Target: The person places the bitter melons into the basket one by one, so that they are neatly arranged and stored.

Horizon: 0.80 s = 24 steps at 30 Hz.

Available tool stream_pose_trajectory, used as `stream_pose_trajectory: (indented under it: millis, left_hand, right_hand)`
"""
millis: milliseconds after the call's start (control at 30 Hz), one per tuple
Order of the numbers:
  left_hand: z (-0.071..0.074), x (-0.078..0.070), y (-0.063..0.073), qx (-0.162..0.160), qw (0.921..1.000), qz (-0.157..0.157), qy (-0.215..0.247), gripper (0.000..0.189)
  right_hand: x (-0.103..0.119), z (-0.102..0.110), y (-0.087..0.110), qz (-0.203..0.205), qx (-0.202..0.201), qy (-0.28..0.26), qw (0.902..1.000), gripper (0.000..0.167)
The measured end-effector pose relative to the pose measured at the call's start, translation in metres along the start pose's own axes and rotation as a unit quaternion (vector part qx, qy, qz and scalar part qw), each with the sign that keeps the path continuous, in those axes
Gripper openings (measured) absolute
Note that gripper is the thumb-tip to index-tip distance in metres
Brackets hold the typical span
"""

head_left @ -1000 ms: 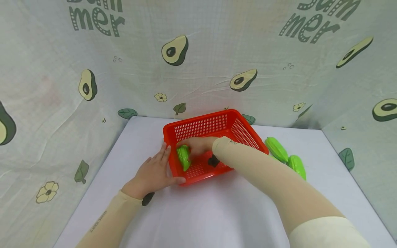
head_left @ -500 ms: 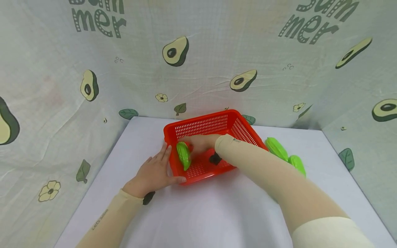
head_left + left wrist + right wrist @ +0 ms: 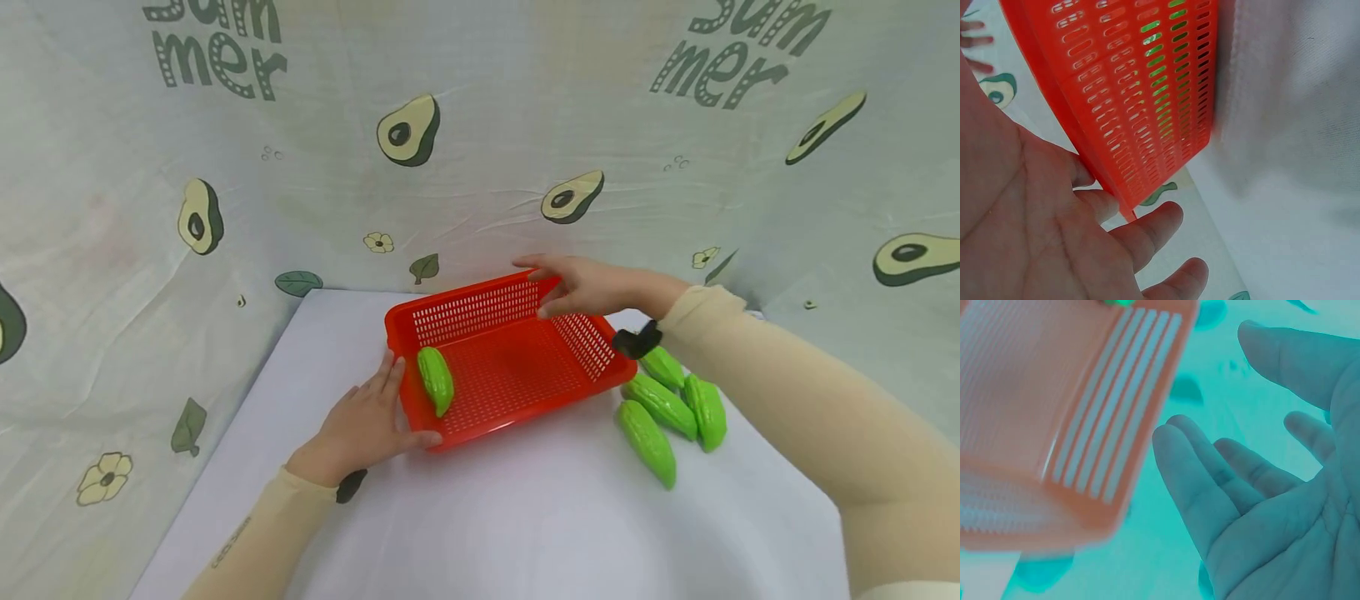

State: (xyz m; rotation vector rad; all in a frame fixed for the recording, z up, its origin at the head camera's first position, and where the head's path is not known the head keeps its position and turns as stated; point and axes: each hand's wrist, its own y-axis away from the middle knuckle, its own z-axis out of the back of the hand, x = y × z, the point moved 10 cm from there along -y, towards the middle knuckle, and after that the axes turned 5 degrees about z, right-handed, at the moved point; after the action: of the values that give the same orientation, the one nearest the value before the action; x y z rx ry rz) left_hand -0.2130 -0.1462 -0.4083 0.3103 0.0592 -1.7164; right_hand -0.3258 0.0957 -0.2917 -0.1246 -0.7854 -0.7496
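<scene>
A red slotted plastic basket sits on the table. One green bitter melon, glossy and ridged, lies in it along the left wall. My left hand rests against the basket's left end, with fingers at the side and thumb by the front corner. In the left wrist view its extended fingers touch the basket's rim. My right hand hovers over the far right corner of the basket, holding nothing. Seen from the right wrist, its fingers are loosely spread, beside the rim.
Several more bitter melons lie in a group on the white table, right of the basket; the right forearm passes over part of them. A patterned cloth hangs behind and at both sides.
My right hand has let go of the bitter melon at the basket's left end. It has lifted and moved right to the far right corner. The left hand stays against the basket.
</scene>
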Motion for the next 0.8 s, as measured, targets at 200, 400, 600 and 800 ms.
stream_pose_trajectory:
  millis: [200, 400, 600, 800]
  left_hand:
    - [-0.001, 0.001, 0.001, -0.010, 0.9999, -0.006, 0.001, 0.128]
    - [0.000, 0.000, 0.002, -0.012, 0.9998, -0.007, 0.011, 0.127]
    - [0.001, 0.000, 0.003, -0.007, 0.9999, -0.006, 0.014, 0.127]
    - [0.003, -0.001, 0.003, -0.007, 0.9998, -0.005, 0.016, 0.126]
  right_hand:
    - [-0.049, 0.027, 0.087, -0.037, -0.052, -0.032, 0.9975, 0.079]
    - [-0.107, 0.022, 0.164, -0.069, -0.108, 0.015, 0.9916, 0.075]
    - [-0.165, -0.006, 0.213, -0.121, -0.133, 0.070, 0.9813, 0.074]
    - [-0.201, -0.036, 0.231, -0.169, -0.129, 0.075, 0.9742, 0.077]
